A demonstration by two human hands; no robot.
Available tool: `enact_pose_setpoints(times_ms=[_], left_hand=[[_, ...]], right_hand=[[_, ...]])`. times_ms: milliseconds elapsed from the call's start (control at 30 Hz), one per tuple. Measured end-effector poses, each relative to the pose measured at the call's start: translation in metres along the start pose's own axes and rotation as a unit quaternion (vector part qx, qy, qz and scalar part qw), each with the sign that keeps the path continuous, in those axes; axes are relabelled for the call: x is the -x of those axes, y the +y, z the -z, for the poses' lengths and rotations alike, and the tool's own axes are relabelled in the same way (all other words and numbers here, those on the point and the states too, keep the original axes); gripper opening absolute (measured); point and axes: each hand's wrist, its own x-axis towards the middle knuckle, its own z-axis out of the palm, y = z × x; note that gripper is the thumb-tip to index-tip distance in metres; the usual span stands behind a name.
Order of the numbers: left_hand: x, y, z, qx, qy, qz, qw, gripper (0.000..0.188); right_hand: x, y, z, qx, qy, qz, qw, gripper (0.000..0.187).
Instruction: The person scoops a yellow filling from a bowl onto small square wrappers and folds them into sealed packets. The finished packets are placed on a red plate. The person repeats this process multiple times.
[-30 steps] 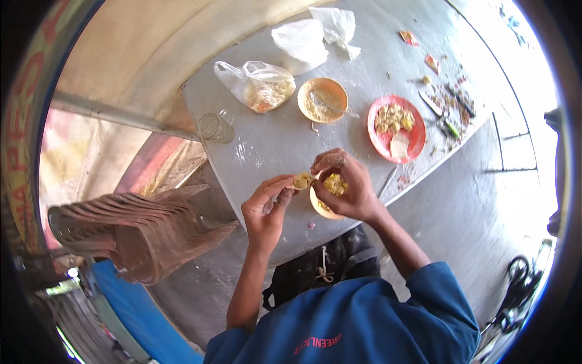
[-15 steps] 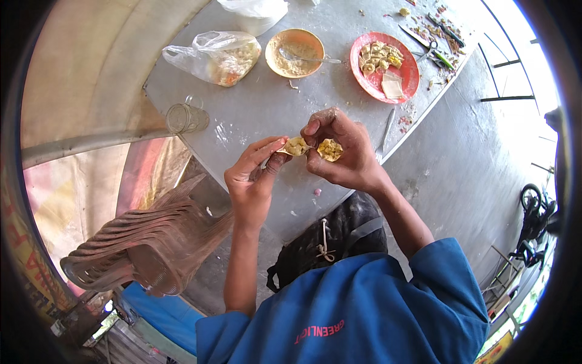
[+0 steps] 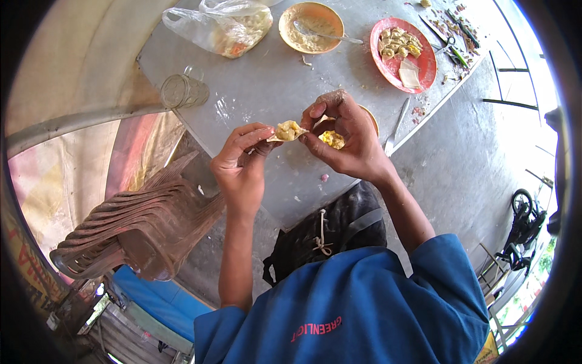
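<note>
Dumpling [image 3: 288, 130]: held up above the near part of the table [image 3: 260, 103], in front of the person's chest. Long axis runs crosswise, left to right, nearly level across the view; the right end sits slightly higher in the picture than the left. One tip points into the left hand [image 3: 239, 167], the other into the right hand [image 3: 359, 142].

Hands: left pinches the left tip between thumb and fingers; right pinches the right tip, its other fingers curled. The gap between the two hands is narrow, about filled by the dumpling.

Obscured: both tips partly covered by the fingertips; underside not visible. Whether the wrapper is fully sealed cannot be told. The near bowl [image 3: 371, 117] lies mostly behind the right hand; yellow filling [image 3: 332, 140] shows through the gap between thumb and fingers. Upper edge crops the bag [image 3: 227, 30]. Flat utensil [image 3: 398, 125] beside the right wrist: type hard to make out.

Appearance: dumpling pale yellow, plump and lumpy at the middle, thinning to flat flaps at the ends. Similar folded pieces [image 3: 399, 43] lie on the red plate [image 3: 389, 68], above square, pale wrappers [image 3: 409, 76].
</note>
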Motion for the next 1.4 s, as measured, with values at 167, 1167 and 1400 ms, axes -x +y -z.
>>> enact_pose_setpoints(times_ms=[167, 1167, 1400], left_hand=[[-0.001, -0.004, 0.002, 0.006, 0.022, 0.009, 1.000, 0.024], [0.023, 0.021, -0.045, -0.183, 0.028, -0.061, 0.981, 0.018], [0.041, 0.001, -0.111, -0.120, 0.042, -0.051, 0.991, 0.025]], right_hand=[[-0.007, 0.011, -0.005, 0.109, -0.032, 0.043, 0.993, 0.033], [0.018, -0.010, 0.034, 0.078, 0.003, 0.167, 0.983, 0.029], [0.051, -0.032, 0.091, 0.149, -0.012, 0.131, 0.980, 0.030]])
